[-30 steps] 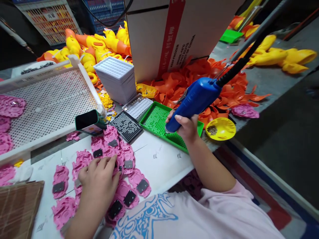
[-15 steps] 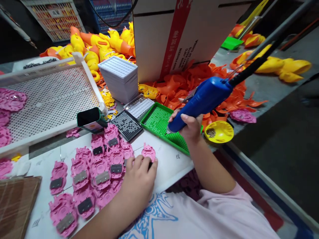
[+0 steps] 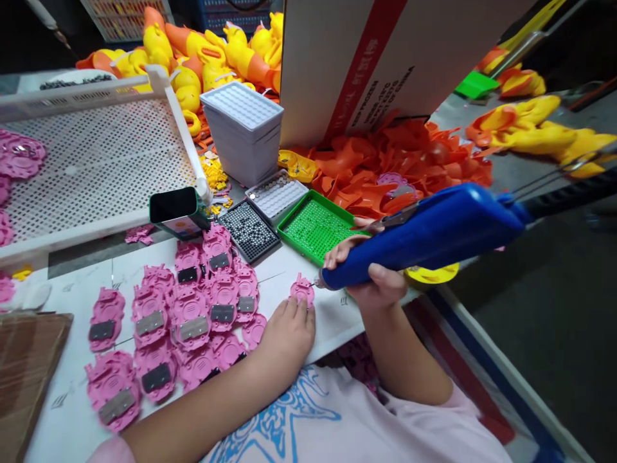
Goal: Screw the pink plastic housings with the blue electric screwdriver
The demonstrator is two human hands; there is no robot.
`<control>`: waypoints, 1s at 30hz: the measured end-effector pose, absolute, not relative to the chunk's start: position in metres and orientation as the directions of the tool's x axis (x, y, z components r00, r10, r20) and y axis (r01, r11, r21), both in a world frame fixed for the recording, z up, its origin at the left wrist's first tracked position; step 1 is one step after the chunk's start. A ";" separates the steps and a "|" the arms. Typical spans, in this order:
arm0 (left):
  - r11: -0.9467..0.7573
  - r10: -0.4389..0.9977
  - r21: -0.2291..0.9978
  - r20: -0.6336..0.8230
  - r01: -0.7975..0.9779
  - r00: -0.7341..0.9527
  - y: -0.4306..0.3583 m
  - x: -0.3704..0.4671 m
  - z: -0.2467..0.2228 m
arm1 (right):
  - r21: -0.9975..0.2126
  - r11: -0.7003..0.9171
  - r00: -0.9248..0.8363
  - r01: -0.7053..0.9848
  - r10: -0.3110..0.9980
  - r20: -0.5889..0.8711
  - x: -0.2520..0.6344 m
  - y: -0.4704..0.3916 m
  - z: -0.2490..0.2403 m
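In the head view my right hand (image 3: 383,289) is wrapped round a blue electric screwdriver (image 3: 419,231), held at a slant with its cable end up and to the right. Its tip points left, close to the upper edge of a small pink plastic housing (image 3: 302,287). My left hand (image 3: 289,331) lies over the lower part of that housing, fingers together, pressing it on the white board (image 3: 332,321). Left of it are several pink housings (image 3: 190,312) with dark or grey battery covers. Behind the screwdriver is a green perforated tray (image 3: 313,225), partly hidden.
A black perforated tray (image 3: 248,231), a white tray (image 3: 277,196) and a dark green container (image 3: 176,212) stand behind the housings. Farther back are a stack of white trays (image 3: 243,135), a carton (image 3: 332,77) and orange pieces (image 3: 357,161). A yellow bowl (image 3: 436,274) sits to the right.
The screwdriver has come from over the green tray down to the pink housing, its body now lying flatter. My left hand has shifted slightly, and the view has moved a little.
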State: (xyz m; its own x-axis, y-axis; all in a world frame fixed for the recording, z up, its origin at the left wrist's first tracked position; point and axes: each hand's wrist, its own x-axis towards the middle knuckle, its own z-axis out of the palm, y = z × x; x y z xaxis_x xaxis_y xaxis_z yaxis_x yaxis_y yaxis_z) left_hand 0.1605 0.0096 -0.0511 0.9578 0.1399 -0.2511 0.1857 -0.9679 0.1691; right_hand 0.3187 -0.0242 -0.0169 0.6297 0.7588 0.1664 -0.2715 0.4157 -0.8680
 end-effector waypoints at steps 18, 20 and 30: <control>-0.967 0.144 0.164 -0.265 0.192 0.953 0.007 0.166 -0.054 | -0.891 0.384 0.526 -0.242 0.824 0.212 0.318 -0.021 -0.038; -0.966 0.142 0.173 -0.263 0.192 0.954 0.008 0.166 -0.054 | -0.876 0.413 0.521 -0.248 0.820 0.239 0.319 -0.020 -0.036; -0.972 0.121 0.167 -0.247 0.165 0.961 0.010 0.162 -0.053 | -0.833 0.449 0.512 -0.323 0.823 0.245 0.313 -0.024 -0.025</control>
